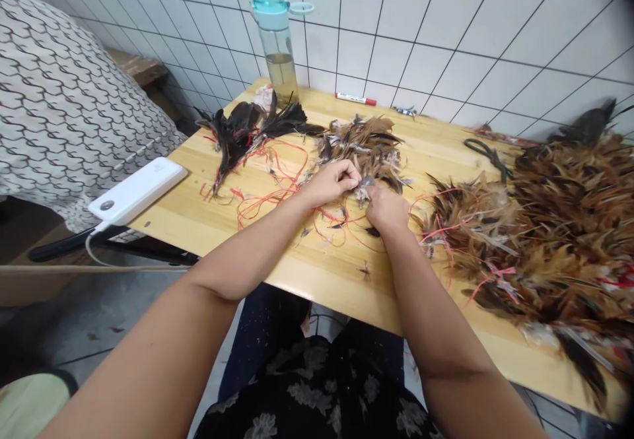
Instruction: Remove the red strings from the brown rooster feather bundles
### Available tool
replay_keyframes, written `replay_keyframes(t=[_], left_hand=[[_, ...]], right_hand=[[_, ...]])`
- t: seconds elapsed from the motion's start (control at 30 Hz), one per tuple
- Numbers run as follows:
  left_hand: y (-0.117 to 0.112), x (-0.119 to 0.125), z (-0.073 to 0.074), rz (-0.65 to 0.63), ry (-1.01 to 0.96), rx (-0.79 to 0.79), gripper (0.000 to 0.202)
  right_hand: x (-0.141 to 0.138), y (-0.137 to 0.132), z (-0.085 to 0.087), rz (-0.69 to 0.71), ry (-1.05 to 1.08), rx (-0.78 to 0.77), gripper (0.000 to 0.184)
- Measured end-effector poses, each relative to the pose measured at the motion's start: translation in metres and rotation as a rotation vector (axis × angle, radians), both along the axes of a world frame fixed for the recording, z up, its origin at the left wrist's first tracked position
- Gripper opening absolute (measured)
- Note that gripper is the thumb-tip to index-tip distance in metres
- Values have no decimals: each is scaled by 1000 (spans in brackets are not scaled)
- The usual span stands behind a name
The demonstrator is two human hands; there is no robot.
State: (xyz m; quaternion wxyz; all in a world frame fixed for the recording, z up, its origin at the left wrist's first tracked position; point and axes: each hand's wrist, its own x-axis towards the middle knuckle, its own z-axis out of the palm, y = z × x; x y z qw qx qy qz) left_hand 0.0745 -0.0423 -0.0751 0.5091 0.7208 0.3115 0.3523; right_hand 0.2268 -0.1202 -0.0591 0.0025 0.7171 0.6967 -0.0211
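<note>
Power bank [136, 191]: white, at the table's [297, 274] left edge, well away from my hands.
Dark feathers [247, 129]: a black bunch at upper left, in front of the water bottle [277, 49].
Red string [267, 195]: loose loops on the wood, running from the dark bunch to under my hands.
Left hand [331, 181]: at centre frame, with fingers pinched shut on the upper end of the feather tuft [364, 189].
Feather tuft: small and pale grey. It sits between my hands, just in front of the brown feather pile [366, 145], with its long axis running from upper left to lower right. Both hands touch it, so neither is nearer.
Right hand [386, 209]: curled closed on the tuft's lower end. The back of the hand faces me and hides the fingertips.
Scissors [488, 155]: black, lying flat to the right, apart from my hands.
Feather heap [555, 228]: large and brown, covering the right of the table, near my right wrist.
</note>
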Motion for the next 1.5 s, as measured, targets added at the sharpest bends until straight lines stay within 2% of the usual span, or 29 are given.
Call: replay_keyframes(t=[0.13, 0.3, 0.47, 0.63, 0.8, 1.0, 1.23, 1.37, 1.5], left_hand=[[-4, 3, 1, -155, -150, -189, 14], [-2, 3, 0, -117, -100, -171, 10], [0, 0, -1, -161, -91, -120, 8], [1, 0, -1, -206, -112, -83, 14], [2, 0, -2, -203, -134, -70, 23], [1, -2, 0, -219, -26, -12, 15], [-2, -2, 0, -225, 91, 76, 6], [-2, 2, -2, -117, 146, 129, 4], [-4, 5, 2, -9, 218, 237, 7]], right_hand=[[-4, 3, 2, -22, 23, 0, 36], [0, 5, -1, -33, 103, 6, 32], [13, 9, -11, -10, 426, 112, 31], [23, 16, -23, 32, 810, 138, 25], [26, 20, -30, -16, 994, 172, 24], [24, 17, -23, 44, 854, 124, 29], [13, 13, -8, -28, 449, -2, 32], [-3, 11, -4, -68, 169, -44, 32], [-15, 9, -2, -118, 78, -49, 34]])
